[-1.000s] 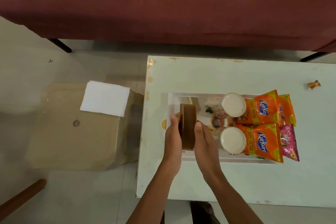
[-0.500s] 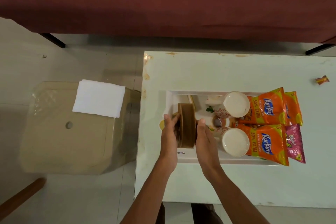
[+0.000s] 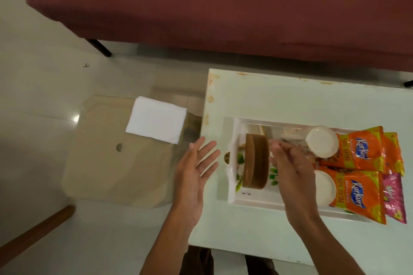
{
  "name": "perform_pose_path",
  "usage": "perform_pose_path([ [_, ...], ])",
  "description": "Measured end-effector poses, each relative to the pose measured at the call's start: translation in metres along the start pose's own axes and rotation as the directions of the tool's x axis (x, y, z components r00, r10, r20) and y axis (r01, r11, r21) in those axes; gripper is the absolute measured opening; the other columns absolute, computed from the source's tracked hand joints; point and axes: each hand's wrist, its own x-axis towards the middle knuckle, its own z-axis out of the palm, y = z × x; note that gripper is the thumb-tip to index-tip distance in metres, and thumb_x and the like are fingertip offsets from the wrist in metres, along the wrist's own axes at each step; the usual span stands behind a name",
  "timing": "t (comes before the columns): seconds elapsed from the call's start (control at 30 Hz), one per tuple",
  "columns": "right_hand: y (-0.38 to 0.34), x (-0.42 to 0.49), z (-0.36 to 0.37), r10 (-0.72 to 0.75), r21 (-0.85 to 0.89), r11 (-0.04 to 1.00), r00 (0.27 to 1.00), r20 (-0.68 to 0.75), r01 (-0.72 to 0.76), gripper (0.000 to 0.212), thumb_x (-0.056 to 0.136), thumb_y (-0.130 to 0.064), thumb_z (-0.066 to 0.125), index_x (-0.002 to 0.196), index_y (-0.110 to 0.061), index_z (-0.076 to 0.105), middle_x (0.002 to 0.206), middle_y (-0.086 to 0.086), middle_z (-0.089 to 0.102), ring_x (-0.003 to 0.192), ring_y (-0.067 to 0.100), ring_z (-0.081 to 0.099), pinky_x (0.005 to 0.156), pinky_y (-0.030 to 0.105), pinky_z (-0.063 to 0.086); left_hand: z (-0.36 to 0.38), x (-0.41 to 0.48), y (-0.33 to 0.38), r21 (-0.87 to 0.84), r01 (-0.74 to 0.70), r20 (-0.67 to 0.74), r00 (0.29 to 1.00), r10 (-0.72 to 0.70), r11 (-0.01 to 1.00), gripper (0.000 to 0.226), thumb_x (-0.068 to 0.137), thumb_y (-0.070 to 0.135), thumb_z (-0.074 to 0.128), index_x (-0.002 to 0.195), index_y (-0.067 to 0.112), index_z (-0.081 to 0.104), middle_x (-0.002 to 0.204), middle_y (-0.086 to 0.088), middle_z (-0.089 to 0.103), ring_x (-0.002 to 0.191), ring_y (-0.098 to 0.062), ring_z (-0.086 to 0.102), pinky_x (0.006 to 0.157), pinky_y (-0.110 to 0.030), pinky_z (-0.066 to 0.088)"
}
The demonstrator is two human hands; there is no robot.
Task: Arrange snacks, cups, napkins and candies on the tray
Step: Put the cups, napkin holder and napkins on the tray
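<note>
A white tray (image 3: pixel 233 194) lies on the white table (image 3: pixel 290 98). A brown napkin holder (image 3: pixel 256 159) stands upright in the tray's left part. Two white paper cups (image 3: pixel 321 142) (image 3: pixel 325 187) lie on their sides in the middle, with orange snack packets (image 3: pixel 357 152) (image 3: pixel 355 196) and a pink packet (image 3: pixel 393 198) at the right. My left hand (image 3: pixel 196 169) hovers open, left of the tray, apart from the holder. My right hand (image 3: pixel 288 163) is just right of the holder, fingers loosely curled, holding nothing. A stack of white napkins (image 3: pixel 156 121) rests on a beige stool (image 3: pixel 116 158) to the left.
A maroon sofa (image 3: pixel 223 6) runs along the far side, its dark leg (image 3: pixel 98 48) on the pale floor. A brown wooden bar (image 3: pixel 33 230) crosses the lower left corner. My legs show under the table's near edge.
Both hands let go of the brown holder, which now stands alone in the tray. My left hand moved left, off the tray, and opened. The view shifted left.
</note>
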Motion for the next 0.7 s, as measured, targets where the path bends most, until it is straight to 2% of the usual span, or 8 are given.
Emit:
perform_pose_path([
  [0.03,-0.006,-0.002,0.008,-0.011,-0.01,1.0,1.0,0.025,0.011,0.012,0.095,-0.036,0.059,0.099,-0.035,0.071,0.099,-0.013,0.073,0.095,0.004,0.068,0.07,0.014,0.052,-0.013,-0.003,0.01,0.002,-0.029,-0.028,0.999,0.029,1.0,0.039,0.101,0.043,0.046,0.131,0.023,0.06,0.122,0.001,0.073,0.113,-0.018,0.069,0.096,-0.037,0.051],
  [0.1,-0.015,-0.005,0.028,-0.016,-0.058,0.998,0.997,0.081,0.021,0.011,0.095,-0.032,0.06,0.095,-0.034,0.071,0.093,-0.014,0.074,0.088,0.005,0.069,0.075,0.025,0.056,-0.038,-0.005,0.027,0.004,-0.079,-0.102,0.992,0.079,0.997,0.036,0.098,0.035,0.052,0.128,0.019,0.062,0.118,-0.002,0.075,0.11,-0.021,0.071,0.093,-0.037,0.052],
  [0.17,-0.022,-0.007,0.053,-0.005,-0.101,0.995,0.989,0.149,0.02,0.011,0.095,-0.03,0.061,0.097,-0.033,0.072,0.096,-0.011,0.074,0.092,0.011,0.07,0.082,0.033,0.057,-0.064,-0.005,0.044,0.013,-0.115,-0.18,0.977,0.115,0.993,0.035,0.091,0.033,0.058,0.122,0.018,0.066,0.113,-0.002,0.076,0.107,-0.021,0.072,0.091,-0.036,0.053],
  [0.27,-0.024,-0.003,0.094,-0.012,-0.178,0.982,0.971,0.238,0.056,0.014,0.093,-0.033,0.063,0.106,-0.032,0.07,0.104,-0.015,0.072,0.101,0.01,0.067,0.091,0.03,0.054,-0.099,0.001,0.062,0.028,-0.131,-0.266,0.955,0.134,0.991,0.026,0.096,0.027,0.057,0.118,0.018,0.068,0.112,-0.002,0.077,0.106,-0.02,0.072,0.091,-0.035,0.054],
  [0.4,-0.014,0.013,0.154,0.101,-0.303,0.953,0.944,0.315,-0.001,0.039,0.091,-0.041,0.065,0.127,-0.027,0.058,0.118,-0.015,0.062,0.099,0.003,0.059,0.073,0.01,0.041,-0.13,0.018,0.076,0.062,-0.112,-0.3,0.945,0.126,0.992,0.024,0.101,0.022,0.054,0.12,0.015,0.066,0.117,-0.005,0.074,0.107,-0.021,0.071,0.094,-0.037,0.054],
  [0.43,-0.01,0.017,0.168,0.136,-0.322,0.946,0.942,0.308,-0.031,0.047,0.09,-0.042,0.065,0.133,-0.026,0.054,0.119,-0.015,0.059,0.097,0.003,0.055,0.071,0.012,0.039,-0.134,0.024,0.078,0.067,-0.101,-0.302,0.946,0.117,0.993,0.025,0.101,0.021,0.053,0.122,0.014,0.065,0.118,-0.006,0.073,0.108,-0.022,0.07,0.093,-0.036,0.054],
  [0.53,0.001,0.029,0.2,0.207,-0.321,0.94,0.942,0.265,-0.116,0.063,0.087,-0.044,0.068,0.141,-0.019,0.047,0.125,-0.007,0.057,0.1,0.009,0.052,0.08,0.021,0.039,-0.142,0.038,0.082,0.073,-0.056,-0.293,0.953,0.075,0.996,0.025,0.102,0.02,0.051,0.123,0.014,0.065,0.119,-0.004,0.072,0.109,-0.022,0.069,0.088,-0.032,0.054],
  [0.7,0.007,0.039,0.232,0.248,-0.22,0.955,0.942,0.227,-0.198,0.045,0.084,-0.037,0.074,0.123,-0.018,0.061,0.114,-0.004,0.068,0.092,0.011,0.061,0.061,0.017,0.043,-0.143,0.047,0.079,0.082,-0.004,-0.244,0.97,0.023,0.997,0.022,0.102,0.022,0.052,0.119,0.019,0.066,0.115,0.0,0.074,0.105,-0.018,0.071,0.089,-0.032,0.056],
])
